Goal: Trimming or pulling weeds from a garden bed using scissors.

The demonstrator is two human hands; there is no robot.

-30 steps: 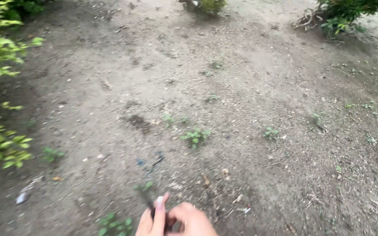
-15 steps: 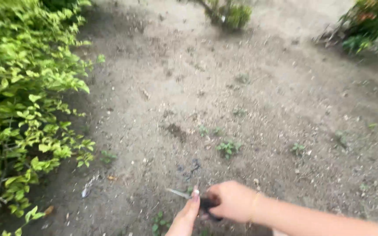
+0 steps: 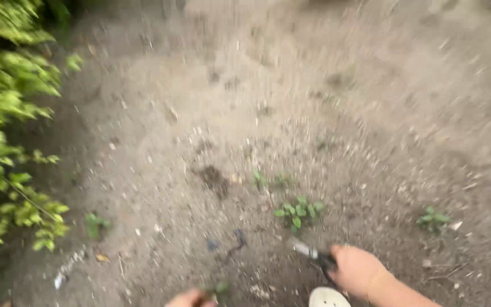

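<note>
My right hand (image 3: 358, 269) is at the bottom right, closed on the dark handle of a small metal-bladed tool (image 3: 312, 253) whose blade points up-left toward a small green weed (image 3: 298, 210). Only the top of my left hand (image 3: 190, 298) shows at the bottom edge, close to a tiny green sprout (image 3: 218, 289); its fingers are blurred and mostly cut off. A white rounded thing (image 3: 328, 297), perhaps a shoe tip, sits just below the tool.
Bare sandy soil (image 3: 291, 113) with scattered twigs fills the view. A leafy green bush (image 3: 7, 142) lines the left edge. More small weeds grow at the right (image 3: 433, 219) and lower left (image 3: 95, 223). A dark soil patch (image 3: 214, 179) lies mid-frame.
The view has swung and blurred. My hands have separated: the right hand carried the tool rightward toward the weed, and the left hand dropped to the bottom edge.
</note>
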